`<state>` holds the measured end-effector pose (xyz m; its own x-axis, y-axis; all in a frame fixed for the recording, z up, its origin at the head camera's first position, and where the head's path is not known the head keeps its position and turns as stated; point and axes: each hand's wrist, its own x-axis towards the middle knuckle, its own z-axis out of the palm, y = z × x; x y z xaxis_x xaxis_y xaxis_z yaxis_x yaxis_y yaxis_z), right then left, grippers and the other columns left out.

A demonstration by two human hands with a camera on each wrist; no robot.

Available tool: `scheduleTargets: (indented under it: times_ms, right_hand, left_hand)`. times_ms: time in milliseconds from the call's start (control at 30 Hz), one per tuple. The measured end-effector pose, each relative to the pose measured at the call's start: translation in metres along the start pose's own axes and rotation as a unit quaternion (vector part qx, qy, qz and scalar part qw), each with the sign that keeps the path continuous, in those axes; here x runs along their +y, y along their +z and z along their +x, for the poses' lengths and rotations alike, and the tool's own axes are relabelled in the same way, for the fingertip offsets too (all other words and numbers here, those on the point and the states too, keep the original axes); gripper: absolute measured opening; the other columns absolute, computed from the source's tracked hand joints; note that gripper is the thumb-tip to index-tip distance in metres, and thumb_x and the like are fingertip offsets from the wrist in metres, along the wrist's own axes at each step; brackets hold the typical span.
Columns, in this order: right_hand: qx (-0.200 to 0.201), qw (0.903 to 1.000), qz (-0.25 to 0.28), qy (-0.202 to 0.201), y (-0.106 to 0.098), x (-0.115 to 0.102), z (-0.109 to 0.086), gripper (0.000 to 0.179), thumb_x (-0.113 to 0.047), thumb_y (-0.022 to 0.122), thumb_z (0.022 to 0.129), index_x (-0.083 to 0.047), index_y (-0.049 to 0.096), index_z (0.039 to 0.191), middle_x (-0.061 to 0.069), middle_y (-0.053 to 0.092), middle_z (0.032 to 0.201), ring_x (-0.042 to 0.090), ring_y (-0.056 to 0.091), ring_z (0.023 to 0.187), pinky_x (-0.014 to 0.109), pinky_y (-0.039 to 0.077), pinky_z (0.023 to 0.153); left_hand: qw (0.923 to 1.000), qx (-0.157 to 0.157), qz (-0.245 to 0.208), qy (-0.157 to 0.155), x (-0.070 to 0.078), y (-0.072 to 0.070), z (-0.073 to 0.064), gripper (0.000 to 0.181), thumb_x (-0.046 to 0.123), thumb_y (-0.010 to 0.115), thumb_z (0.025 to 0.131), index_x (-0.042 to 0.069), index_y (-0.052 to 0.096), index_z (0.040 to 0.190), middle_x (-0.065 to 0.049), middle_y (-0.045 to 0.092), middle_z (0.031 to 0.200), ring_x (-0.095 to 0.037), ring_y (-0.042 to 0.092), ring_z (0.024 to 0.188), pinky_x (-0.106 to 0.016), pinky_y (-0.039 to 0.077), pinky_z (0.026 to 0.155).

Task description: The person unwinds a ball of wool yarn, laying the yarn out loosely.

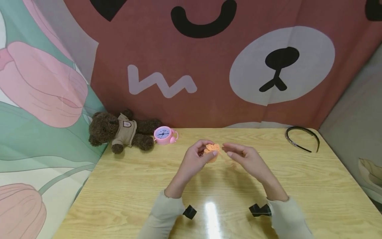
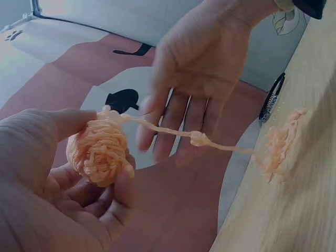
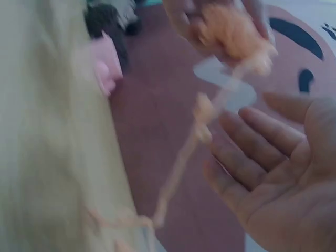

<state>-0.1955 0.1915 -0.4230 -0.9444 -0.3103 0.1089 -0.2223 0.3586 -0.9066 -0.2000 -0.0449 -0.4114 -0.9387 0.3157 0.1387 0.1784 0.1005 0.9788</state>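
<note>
A small ball of peach-orange yarn (image 2: 100, 152) is gripped between the thumb and fingers of my left hand (image 1: 195, 157). From its top a strand (image 2: 168, 129) with a knot-like lump (image 2: 199, 138) runs off to the right. It leads down to a loose heap of the same yarn (image 2: 278, 147) on the table. My right hand (image 1: 249, 161) is beside the ball, palm towards the strand, its fingers extended and holding nothing. In the right wrist view the strand passes close by the fingertips (image 3: 218, 149), and that picture is blurred.
At the table's back left a brown teddy bear (image 1: 126, 131) in a beige shirt lies on its side. Next to it stands a pink alarm clock (image 1: 162, 135). A black headband (image 1: 302, 138) lies at the back right of the wooden table (image 1: 125, 192). A printed curtain hangs behind.
</note>
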Motion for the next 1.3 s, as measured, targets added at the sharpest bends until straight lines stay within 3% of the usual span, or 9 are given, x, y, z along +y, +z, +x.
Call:
scheduleTargets:
  times_ms: [100, 233, 400, 533, 700, 800, 933, 1133, 1300]
  right_hand:
    - [-0.047, 0.9986, 0.024, -0.002, 0.013, -0.003, 0.001, 0.052, -0.033, 0.058, 0.104, -0.006, 0.051, 0.148, 0.014, 0.060, 0.144, 0.032, 0.060, 0.130, 0.037, 0.054, 0.103]
    - [-0.046, 0.9988, 0.007, 0.010, 0.017, -0.005, -0.001, 0.048, -0.033, 0.060, 0.103, -0.005, 0.057, 0.142, 0.014, 0.072, 0.119, 0.032, 0.069, 0.110, 0.043, 0.058, 0.094]
    - [0.013, 0.9995, -0.024, 0.015, 0.004, -0.006, -0.003, 0.032, -0.037, 0.061, 0.102, -0.013, 0.075, 0.118, 0.003, 0.070, 0.094, 0.020, 0.066, 0.086, 0.032, 0.056, 0.073]
    - [0.083, 0.9964, -0.007, 0.014, -0.014, -0.003, -0.007, 0.035, -0.040, 0.056, 0.104, -0.013, 0.074, 0.119, 0.003, 0.067, 0.085, 0.019, 0.066, 0.086, 0.027, 0.056, 0.076]
    - [0.170, 0.9840, 0.050, 0.018, -0.039, 0.001, -0.014, 0.039, -0.040, 0.056, 0.104, -0.009, 0.072, 0.123, 0.000, 0.064, 0.081, 0.012, 0.066, 0.083, 0.021, 0.057, 0.079]
    - [0.215, 0.9686, 0.124, 0.013, -0.054, 0.005, -0.017, 0.035, -0.035, 0.061, 0.102, -0.007, 0.072, 0.120, -0.003, 0.062, 0.077, 0.009, 0.065, 0.075, 0.019, 0.057, 0.075]
    - [0.282, 0.9357, 0.212, 0.008, -0.072, 0.014, -0.022, 0.031, -0.030, 0.066, 0.099, -0.004, 0.074, 0.115, -0.002, 0.061, 0.071, 0.009, 0.064, 0.067, 0.018, 0.058, 0.071]
    - [0.368, 0.8929, 0.251, 0.065, -0.094, 0.031, -0.027, 0.026, -0.028, 0.068, 0.098, -0.006, 0.076, 0.109, -0.002, 0.061, 0.066, 0.009, 0.061, 0.062, 0.017, 0.056, 0.063]
    - [0.423, 0.8543, 0.283, 0.105, -0.107, 0.042, -0.032, 0.022, -0.025, 0.067, 0.099, -0.007, 0.078, 0.104, -0.001, 0.060, 0.067, 0.009, 0.059, 0.060, 0.017, 0.055, 0.057]
  left_hand:
    - [0.9999, -0.005, 0.014, 0.001, -0.002, 0.001, 0.000, 0.034, 0.023, 0.073, 0.095, 0.013, 0.065, 0.126, -0.011, 0.071, 0.113, -0.011, 0.064, 0.087, -0.025, 0.056, 0.071]
    - [0.9998, -0.002, 0.021, -0.004, -0.003, 0.000, 0.000, 0.035, 0.024, 0.075, 0.094, 0.014, 0.066, 0.126, -0.009, 0.070, 0.112, -0.012, 0.064, 0.087, -0.025, 0.056, 0.071]
    - [0.9993, 0.010, 0.035, -0.004, -0.002, -0.004, 0.001, 0.034, 0.024, 0.077, 0.092, 0.017, 0.068, 0.124, -0.008, 0.069, 0.110, -0.013, 0.064, 0.086, -0.030, 0.058, 0.072]
    - [0.9992, 0.020, 0.036, -0.001, 0.000, -0.010, 0.002, 0.032, 0.024, 0.077, 0.092, 0.020, 0.069, 0.123, -0.007, 0.069, 0.111, -0.013, 0.064, 0.088, -0.029, 0.057, 0.072]
    - [0.9987, 0.035, 0.036, 0.002, 0.001, -0.017, 0.001, 0.032, 0.026, 0.077, 0.092, 0.021, 0.070, 0.123, -0.008, 0.069, 0.112, -0.014, 0.062, 0.088, -0.026, 0.055, 0.072]
    - [0.9983, 0.047, 0.034, -0.003, 0.001, -0.021, 0.002, 0.033, 0.027, 0.077, 0.092, 0.021, 0.070, 0.123, -0.008, 0.069, 0.112, -0.014, 0.062, 0.086, -0.027, 0.056, 0.070]
    - [0.9969, 0.067, 0.038, -0.017, 0.001, -0.024, 0.002, 0.034, 0.027, 0.077, 0.091, 0.019, 0.070, 0.124, -0.009, 0.069, 0.110, -0.014, 0.060, 0.081, -0.029, 0.055, 0.067]
    - [0.9948, 0.093, 0.032, -0.027, 0.003, -0.026, 0.003, 0.037, 0.024, 0.079, 0.090, 0.019, 0.069, 0.124, -0.010, 0.068, 0.109, -0.013, 0.059, 0.084, -0.026, 0.051, 0.068]
    - [0.9933, 0.111, 0.026, -0.016, 0.003, -0.028, 0.003, 0.035, 0.022, 0.076, 0.092, 0.016, 0.068, 0.126, -0.011, 0.067, 0.107, -0.013, 0.056, 0.075, -0.024, 0.049, 0.061]
